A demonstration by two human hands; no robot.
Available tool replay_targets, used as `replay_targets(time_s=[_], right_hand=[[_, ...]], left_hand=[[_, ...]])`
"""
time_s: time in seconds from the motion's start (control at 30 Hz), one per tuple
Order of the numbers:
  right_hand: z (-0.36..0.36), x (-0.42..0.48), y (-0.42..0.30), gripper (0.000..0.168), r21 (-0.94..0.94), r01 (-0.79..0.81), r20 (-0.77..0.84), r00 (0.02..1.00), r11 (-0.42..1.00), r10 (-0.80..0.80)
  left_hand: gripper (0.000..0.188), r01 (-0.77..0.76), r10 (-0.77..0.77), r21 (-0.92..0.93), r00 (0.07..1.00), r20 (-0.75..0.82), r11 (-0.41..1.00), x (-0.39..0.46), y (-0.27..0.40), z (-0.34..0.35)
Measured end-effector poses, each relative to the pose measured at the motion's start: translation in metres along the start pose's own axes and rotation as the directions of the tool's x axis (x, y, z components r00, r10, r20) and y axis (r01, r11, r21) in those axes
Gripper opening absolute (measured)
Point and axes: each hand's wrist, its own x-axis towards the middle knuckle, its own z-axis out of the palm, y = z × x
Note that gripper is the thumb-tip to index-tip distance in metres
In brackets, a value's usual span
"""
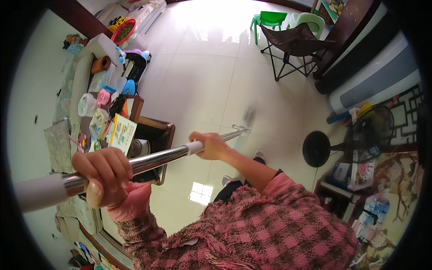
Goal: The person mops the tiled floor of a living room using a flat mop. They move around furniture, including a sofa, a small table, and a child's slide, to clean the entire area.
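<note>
A shiny metal mop pole point(162, 160) runs slantwise from the near left down to the floor. My left hand point(103, 175) is wrapped around its upper part, close to the white end grip point(40, 192). Farther down, my right hand point(211, 145) grips the pole just below a white collar point(194, 147). At the pole's far end a flat mop head point(248, 116) lies on the pale floor tiles point(202, 91); it is blurred, so its details cannot be told. My feet in shoes show behind it, below my right forearm.
On the left stands a low table point(136, 108) with a booklet, tubs and toys, beside a sofa point(81, 84). A folding chair point(293, 42) and a green plastic chair point(270, 18) are at the upper right. A pedestal fan point(316, 149) stands on the right, near a cluttered small table point(337, 189).
</note>
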Motion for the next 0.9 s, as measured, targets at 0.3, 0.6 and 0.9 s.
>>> replay_targets(time_s=[0.3,0.6,0.9], right_hand=[[-0.004,-0.124,0.139,0.021,-0.294,-0.301,-0.156,0.952,0.907,0.265],[0.063,-0.127,0.158,0.026,-0.370,-0.158,-0.017,0.986,0.915,0.163],[0.184,-0.070,0.092,0.033,-0.042,0.244,0.350,0.912,0.969,-0.214]], left_hand=[[0.028,0.135,-0.208,-0.219,0.912,-0.353,0.966,-0.116,-0.013,-0.042],[0.023,0.095,-0.177,-0.165,0.777,-0.604,0.982,-0.218,0.018,-0.041],[0.024,0.190,0.224,0.333,0.439,-0.870,0.924,-0.303,0.135,0.015]])
